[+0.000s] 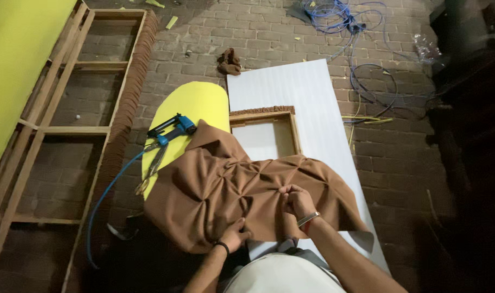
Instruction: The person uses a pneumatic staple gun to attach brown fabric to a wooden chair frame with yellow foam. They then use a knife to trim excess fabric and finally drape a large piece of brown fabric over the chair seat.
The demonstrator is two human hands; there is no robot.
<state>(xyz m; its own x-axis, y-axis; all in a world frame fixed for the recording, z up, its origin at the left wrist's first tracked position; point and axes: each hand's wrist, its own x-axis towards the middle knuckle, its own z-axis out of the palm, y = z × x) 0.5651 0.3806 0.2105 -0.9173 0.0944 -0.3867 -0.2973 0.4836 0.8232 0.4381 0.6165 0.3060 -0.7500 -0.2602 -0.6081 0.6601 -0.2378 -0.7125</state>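
A brown fabric [225, 179] with gathered pleats lies draped over a small wooden frame [266, 115] on a white panel [307, 92]. My left hand [235, 235] grips the fabric's near edge. My right hand [295, 199], with a metal bracelet on the wrist, pinches a fold near the fabric's middle. A blue pneumatic staple gun [172, 128] rests on a yellow foam piece [196, 106] to the left, beyond the fabric. Scissors [152, 168] lie on the foam below the gun.
A long wooden frame [68, 130] with pleated brown trim lies on the brick floor at left beside a yellow-green panel [14, 65]. A blue air hose [109, 187] runs from the gun. Blue cables [356, 43] and a brown rag [229, 61] lie further off.
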